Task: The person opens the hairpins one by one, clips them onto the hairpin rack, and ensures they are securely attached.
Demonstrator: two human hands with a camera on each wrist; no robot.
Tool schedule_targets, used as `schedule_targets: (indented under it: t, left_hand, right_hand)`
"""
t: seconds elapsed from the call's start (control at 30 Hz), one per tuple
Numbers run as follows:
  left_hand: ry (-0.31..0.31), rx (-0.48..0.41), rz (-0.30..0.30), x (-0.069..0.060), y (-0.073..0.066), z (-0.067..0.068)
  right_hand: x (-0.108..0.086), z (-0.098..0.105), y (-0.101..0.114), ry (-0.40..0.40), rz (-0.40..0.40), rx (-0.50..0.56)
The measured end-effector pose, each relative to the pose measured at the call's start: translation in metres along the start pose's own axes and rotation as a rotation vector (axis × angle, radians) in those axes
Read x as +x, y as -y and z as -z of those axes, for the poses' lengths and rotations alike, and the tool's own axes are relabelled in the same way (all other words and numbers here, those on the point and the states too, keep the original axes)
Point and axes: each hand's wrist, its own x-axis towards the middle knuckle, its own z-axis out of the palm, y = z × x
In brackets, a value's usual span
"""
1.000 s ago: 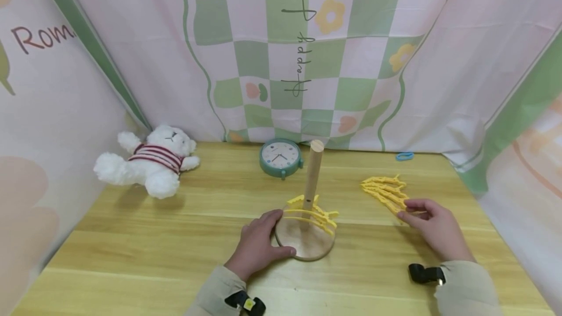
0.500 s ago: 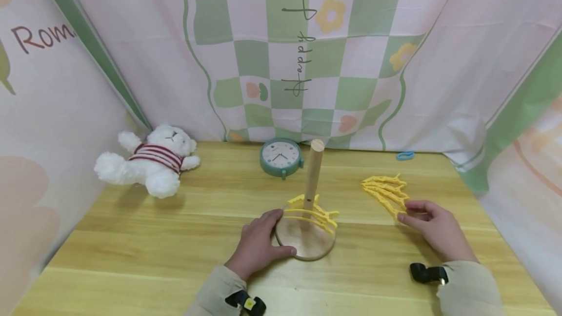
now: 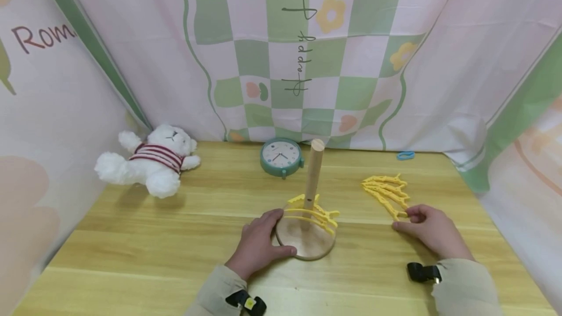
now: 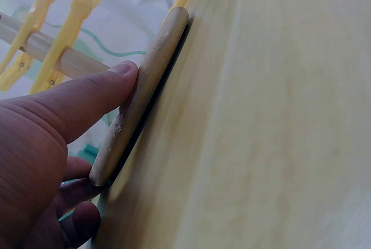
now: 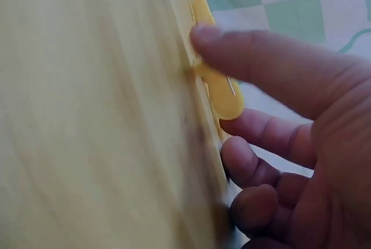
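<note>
A round wooden base (image 3: 303,245) carries an upright wooden post (image 3: 313,174), with several yellow clips (image 3: 322,217) lying around the post's foot. My left hand (image 3: 259,243) grips the base's left edge; in the left wrist view its thumb presses the rim of the disc (image 4: 139,95) and other fingers curl at the far side. To the right, several yellow clips (image 3: 384,191) lie fanned out on the table. My right hand (image 3: 432,230) pinches the forked end of the nearest one between thumb and index finger, and the right wrist view shows that clip end (image 5: 223,95) between them.
A white plush bear (image 3: 158,157) in a striped shirt lies at the back left of the wooden table (image 3: 175,257). A green round clock (image 3: 281,156) sits behind the post. At the back right is a small blue object (image 3: 405,155), before the patterned curtain (image 3: 281,62).
My right hand has shifted slightly toward the table's near edge, and the nearest clip's forked end shows lower, farther from its neighbour. My left hand and the base have stayed put.
</note>
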Motion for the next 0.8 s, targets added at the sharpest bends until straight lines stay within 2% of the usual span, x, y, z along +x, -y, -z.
schedule_targets:
  t: [0.17,0.27,0.4,0.53,0.8]
  left_hand:
    - [-0.004,0.008,-0.006,0.0,0.001,-0.001]
    - [-0.006,0.013,-0.01,0.0,0.002,-0.001]
    - [-0.01,0.016,-0.013,0.0,0.004,-0.002]
    - [-0.014,0.014,-0.018,0.0,0.005,-0.003]
    - [-0.014,0.014,-0.023,0.001,0.006,-0.004]
  right_hand:
    - [0.002,-0.005,0.0,-0.049,0.066,0.031]
    - [0.002,-0.009,0.002,-0.114,0.118,0.129]
    - [-0.001,-0.013,0.012,-0.215,0.136,0.276]
    - [-0.005,-0.015,0.023,-0.289,0.166,0.345]
    - [-0.014,-0.014,0.044,-0.34,0.247,0.425]
